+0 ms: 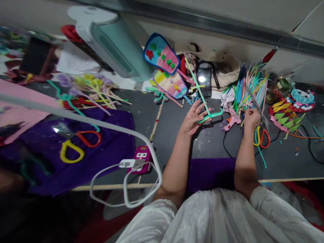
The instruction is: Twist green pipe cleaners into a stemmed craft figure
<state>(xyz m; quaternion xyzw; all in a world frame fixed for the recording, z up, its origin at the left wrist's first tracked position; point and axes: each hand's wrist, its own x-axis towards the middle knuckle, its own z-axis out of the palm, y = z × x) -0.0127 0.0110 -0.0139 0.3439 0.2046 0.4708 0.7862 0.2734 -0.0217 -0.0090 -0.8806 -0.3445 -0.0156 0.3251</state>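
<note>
My left hand (193, 118) holds a pipe-cleaner piece (204, 101), a long pale green stem with a short yellow crosspiece and a bent turquoise piece across its lower end. The thumb is at the turquoise end, while the other fingers are spread loosely. My right hand (252, 118) is closed at the lower end of a bundle of coloured pipe cleaners (253, 86); what its fingers grip, if anything, is hidden. A pink glue gun (233, 120) lies between my hands, beside crumpled white paper (227, 101). Scissors with yellow and red handles (265, 138) lie just right of my right wrist.
Two fan-shaped striped crafts (162, 54) lean at the back beside a beige bag (229, 72) and a phone (204, 81). A white cable (101, 123) crosses above a purple cloth (113, 121), near a magenta power strip (141, 158). Another person's arm (11, 180) shows at left.
</note>
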